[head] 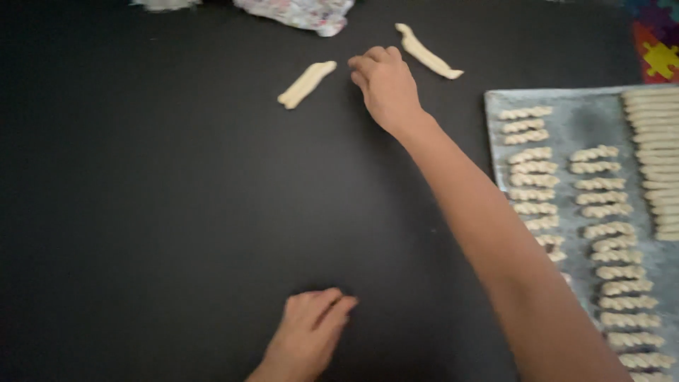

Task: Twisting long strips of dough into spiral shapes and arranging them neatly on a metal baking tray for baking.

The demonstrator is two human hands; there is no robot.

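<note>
Right hand (385, 88), grip open, between two dough strips (306, 84) left of tray (566, 127); left hand (311, 332) loosely curled, empty, on surface (141, 212).

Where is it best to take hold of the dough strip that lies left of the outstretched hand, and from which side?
Probably at the middle of the dough strip, pinched across its narrow width from above. It lies flat and slanted on the black table, thin and soft-looking, and the right hand is just beside its upper end.

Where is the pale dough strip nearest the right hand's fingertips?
In the head view, the pale dough strip lies top centre on the black table, just left of the right hand.
</note>
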